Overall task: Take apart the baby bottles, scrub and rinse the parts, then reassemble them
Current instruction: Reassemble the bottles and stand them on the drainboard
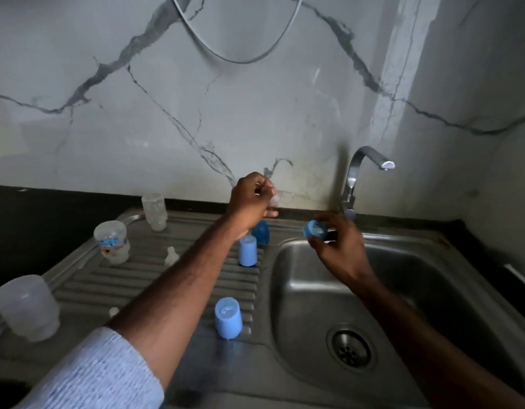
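Observation:
My left hand (251, 202) is raised over the back of the drainboard and pinches a clear silicone teat (275, 199). My right hand (338, 246) holds a blue screw ring (314, 229) over the sink's left rim. Three clear bottle bodies stand upside down on the drainboard: one at the back (155, 211), one with a printed label (112, 242), one at the near left (26, 307). Two light blue caps (248, 250) (228, 317) stand on the ribs, and a darker blue part (261, 231) sits behind them. A loose clear teat (171, 255) lies on the drainboard.
The steel sink basin (314, 296) with its drain (348, 348) lies at the right. A chrome tap (361, 172) stands at the back, with no water seen running. A small clear piece (113, 311) lies by my left forearm. Black countertop (48, 208) surrounds the sink.

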`<state>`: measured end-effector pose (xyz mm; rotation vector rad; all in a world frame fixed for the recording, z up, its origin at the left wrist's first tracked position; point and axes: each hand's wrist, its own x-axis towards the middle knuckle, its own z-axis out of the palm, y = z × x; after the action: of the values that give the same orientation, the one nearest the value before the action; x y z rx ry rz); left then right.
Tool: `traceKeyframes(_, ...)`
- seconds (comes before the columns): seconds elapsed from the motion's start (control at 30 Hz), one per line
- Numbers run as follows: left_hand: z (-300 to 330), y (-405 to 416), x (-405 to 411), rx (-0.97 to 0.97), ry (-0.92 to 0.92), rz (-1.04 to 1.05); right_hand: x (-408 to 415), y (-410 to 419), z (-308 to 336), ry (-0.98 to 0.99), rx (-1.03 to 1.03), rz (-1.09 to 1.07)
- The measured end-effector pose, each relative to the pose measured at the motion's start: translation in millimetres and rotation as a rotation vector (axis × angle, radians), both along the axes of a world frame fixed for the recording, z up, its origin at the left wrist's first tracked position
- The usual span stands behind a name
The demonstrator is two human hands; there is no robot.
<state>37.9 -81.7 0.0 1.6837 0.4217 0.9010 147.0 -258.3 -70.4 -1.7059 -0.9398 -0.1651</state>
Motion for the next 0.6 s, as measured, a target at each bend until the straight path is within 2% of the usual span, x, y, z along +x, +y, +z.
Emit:
traceKeyframes(0.07,-7,-34,8,-0.029,-0.066,-0.039,2,-20,0,0.051,0.034,-0.046)
traceKeyframes(0.17,-37,-82,15,-0.157,-0.094,-0.114,6,-43,-10,0.227,0.111,-0.067)
traceKeyframes(0.4,-90,-117,11,-0.456,0.015,-0.157,1,-65,-31,0.534,0.235,0.1)
traceKeyframes(0.5,-101,-122,13,-0.564,-0.017,-0.167,-5,-63,-30,0.562,0.2,0.202)
traceKeyframes(0.6,-102,-122,18,-0.52,-0.047,-0.153,-8,-60,-34,0.485,0.099,0.264)
